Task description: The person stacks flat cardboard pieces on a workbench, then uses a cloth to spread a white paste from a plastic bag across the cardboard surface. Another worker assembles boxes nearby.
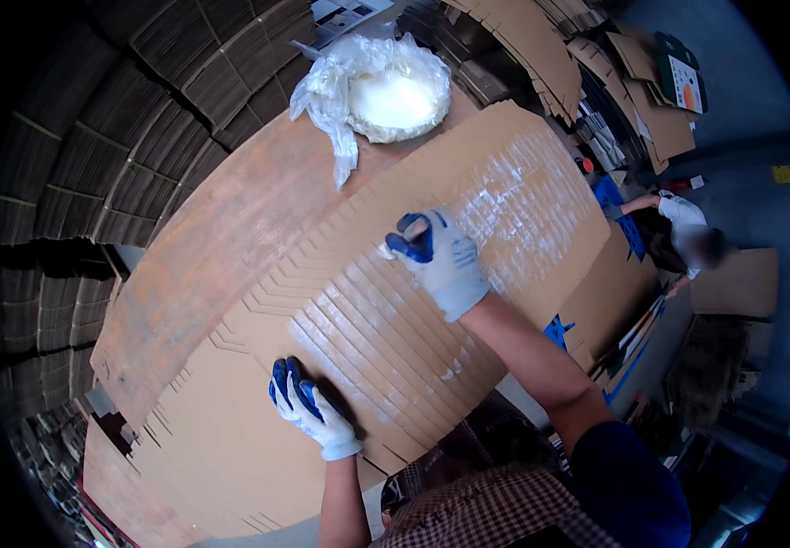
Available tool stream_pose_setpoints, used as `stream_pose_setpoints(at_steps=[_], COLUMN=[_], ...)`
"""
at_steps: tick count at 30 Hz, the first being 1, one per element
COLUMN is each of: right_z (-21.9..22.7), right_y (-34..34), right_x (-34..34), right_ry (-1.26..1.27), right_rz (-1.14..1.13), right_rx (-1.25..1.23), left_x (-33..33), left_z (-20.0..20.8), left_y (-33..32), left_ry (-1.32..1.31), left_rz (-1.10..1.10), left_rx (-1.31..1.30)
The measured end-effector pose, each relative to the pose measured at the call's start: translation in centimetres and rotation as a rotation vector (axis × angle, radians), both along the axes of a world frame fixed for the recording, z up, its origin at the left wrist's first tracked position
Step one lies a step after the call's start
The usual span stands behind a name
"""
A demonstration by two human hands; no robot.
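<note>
Fanned stack of flat cardboard sheets point(386, 338) lies on the wooden table point(221, 228), long axis lower-left to upper-right. Left hand point(308, 406) presses flat on it, fingers spread; right hand point(440, 260) looks clenched around something small, can't tell what.

A broad, worn work table point(221, 228) with a reddish-brown, scuffed top carries everything here. Across most of it lies a fanned spread of flat cardboard sheets point(395, 338) — overlapped like shingles, each edge stepped a little past the next, running from the lower left corner up toward the far right. White smears streak the upper end of the spread. At the table's far edge sits a shallow basin point(399, 100) lined with crumpled clear plastic and filled with white paste — it rests partly on the bare top, just beside the topmost sheets. The left strip of the top shows bare.
</note>
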State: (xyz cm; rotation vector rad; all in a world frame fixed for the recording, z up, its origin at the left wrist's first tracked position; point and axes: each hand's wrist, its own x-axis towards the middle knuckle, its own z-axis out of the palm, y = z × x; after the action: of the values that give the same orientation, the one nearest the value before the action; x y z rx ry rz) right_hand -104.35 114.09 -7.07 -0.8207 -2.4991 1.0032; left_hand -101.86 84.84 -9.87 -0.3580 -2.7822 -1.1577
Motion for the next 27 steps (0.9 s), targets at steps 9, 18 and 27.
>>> stream_pose_setpoints(at_steps=[9, 18, 27], right_z=[4.1, -3.1, 1.0], right_y=[9.5, 17.9, 18.2], right_x=[-5.0, -14.7, -14.0], right_ry=[0.329, -0.019, 0.018], right_rz=[-0.164, -0.090, -0.132], right_rx=[-0.047, 0.149, 0.095], left_x=[0.7, 0.9, 1.0], left_z=[0.1, -0.5, -0.3], left_y=[-0.5, -0.4, -0.6], left_ry=[-0.053, -0.074, -0.057], left_rz=[0.017, -0.006, 0.004], left_rx=[0.024, -0.016, -0.021])
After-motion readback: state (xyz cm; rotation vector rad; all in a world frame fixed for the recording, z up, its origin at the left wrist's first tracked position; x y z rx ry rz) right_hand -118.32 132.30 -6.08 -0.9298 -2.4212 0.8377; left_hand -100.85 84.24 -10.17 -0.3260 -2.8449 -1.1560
